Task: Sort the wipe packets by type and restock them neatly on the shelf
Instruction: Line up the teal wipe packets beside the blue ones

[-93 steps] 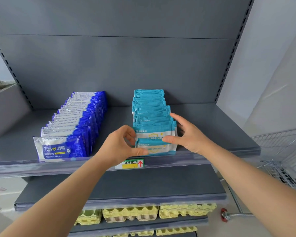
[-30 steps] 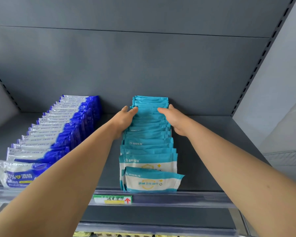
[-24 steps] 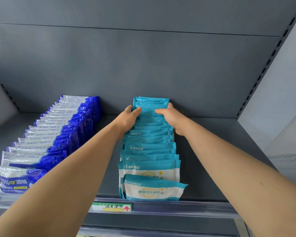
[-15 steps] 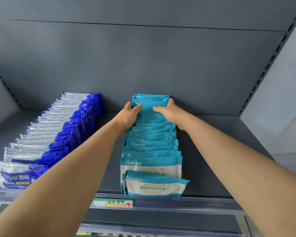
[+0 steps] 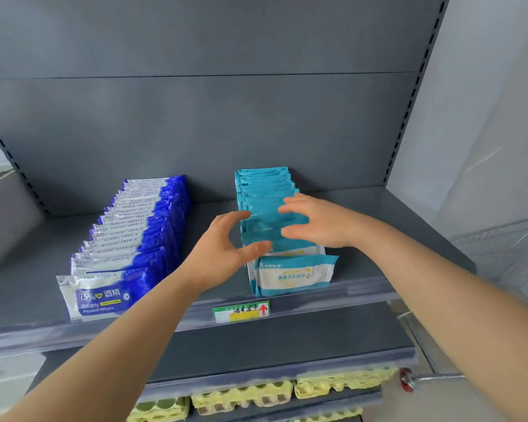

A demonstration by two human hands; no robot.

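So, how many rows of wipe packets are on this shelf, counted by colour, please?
Dark blue row: 1
Teal row: 1
Total: 2 rows

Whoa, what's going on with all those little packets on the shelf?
A person is tidying wipe packets on a grey shop shelf. There are two rows: dark blue alcohol wipes on the left and teal packets on the right. Both hands are at the teal ones: the left hand is open beside the row and the right hand is spread over its top, gripping nothing. The front teal packet sticks out a bit to the right.
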